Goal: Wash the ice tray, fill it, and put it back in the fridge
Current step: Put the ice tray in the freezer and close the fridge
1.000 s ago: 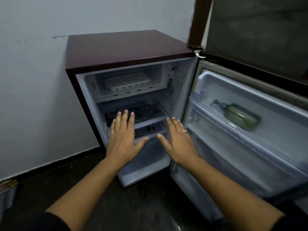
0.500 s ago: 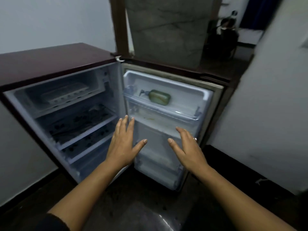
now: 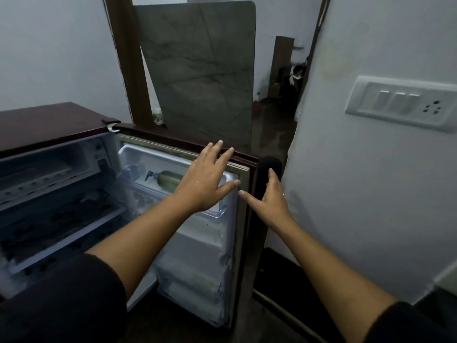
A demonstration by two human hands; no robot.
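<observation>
The fridge (image 3: pixel 49 120) stands open, and its door (image 3: pixel 197 243) shows its pale inner side to the camera. Both hands are empty, with fingers straight and spread. The left hand (image 3: pixel 205 179) is held palm down in front of the door's upper shelf, its fingertips (image 3: pixel 218 144) at the door's top edge. The right hand (image 3: pixel 272 201) is at the door's outer side edge, its fingers pointing up along the dark handle (image 3: pixel 264 164). Blur makes it hard to tell whether either hand actually touches the door. The ice tray (image 3: pixel 37 175) lies well to the left of the door, in the fridge's top compartment, away from both hands and too smeared to show any detail. A green pump bottle (image 3: pixel 170 180) lies on its side in the door's upper shelf, partly behind the left hand. A grey stone slab (image 3: pixel 200 70) leans upright behind the door, and a white switch panel (image 3: pixel 405 102) is on the wall to the right of the door.
</observation>
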